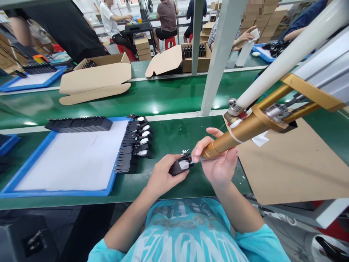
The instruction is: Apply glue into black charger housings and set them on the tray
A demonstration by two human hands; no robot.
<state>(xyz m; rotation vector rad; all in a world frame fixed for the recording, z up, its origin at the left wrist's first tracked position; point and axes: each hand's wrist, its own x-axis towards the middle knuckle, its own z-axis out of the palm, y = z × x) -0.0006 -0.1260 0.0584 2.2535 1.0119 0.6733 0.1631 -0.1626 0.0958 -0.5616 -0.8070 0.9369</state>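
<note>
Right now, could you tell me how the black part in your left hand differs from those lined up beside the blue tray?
The black part is single, lifted in the left hand; the lined-up parts lie overlapped on the bench. The gold screwdriver, in the right hand, meets the black part; the lined-up parts are untouched. Both are black with white patches.

The green bench (174,138) carries a blue-rimmed tray (111,174) lined with a white sheet. Along the tray's far edge lies a row of black moulded pieces (79,124). At its right edge sits a heap of small black parts (136,143) with white patches. Well to the right of the tray, a brown cardboard sheet (286,171) lies flat. Beyond the tray, past a pale strip, a green belt (163,96) bears an open cardboard box (95,78). Left of the tray, another blue tray's corner (8,142) shows.
</note>
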